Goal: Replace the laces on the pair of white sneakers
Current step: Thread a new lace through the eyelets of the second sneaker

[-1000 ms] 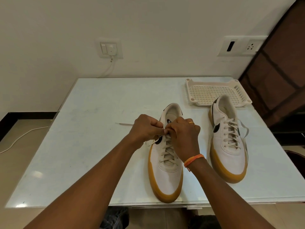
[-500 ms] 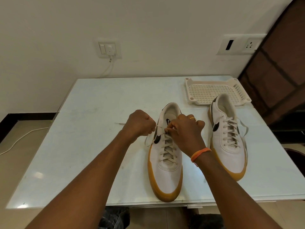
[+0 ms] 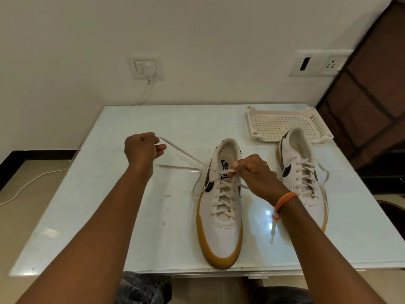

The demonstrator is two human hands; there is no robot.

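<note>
A white cable [image 3: 28,185] trails over the tan floor [image 3: 32,205] at the far left, below a dark skirting strip. Above, on the pale wall [image 3: 197,29], a switch plate [image 3: 148,67] has a plug in it, its cord dropping behind the table's back edge. The glossy pale-blue table [image 3: 131,216] carries everything else. Over its left half the left hand [image 3: 142,149] is curled into a fist, pinching one end of the cream lace [image 3: 186,155] — the strand runs taut from the fist down to the top eyelets of the near sneaker [image 3: 220,216], white with a gum sole, toe pointing at the front edge. A slack loop of lace lies on the table just left of that shoe. The right hand [image 3: 255,173], an orange band [image 3: 285,199] at its wrist, pinches the lace at the shoe's tongue. The second sneaker [image 3: 301,172] stands near the right edge, laced, its heel touching a white perforated tray [image 3: 282,126] at the back right corner. A socket plate [image 3: 317,63] is on the wall above — dark wooden panelling [image 3: 372,95] fills the right.
</note>
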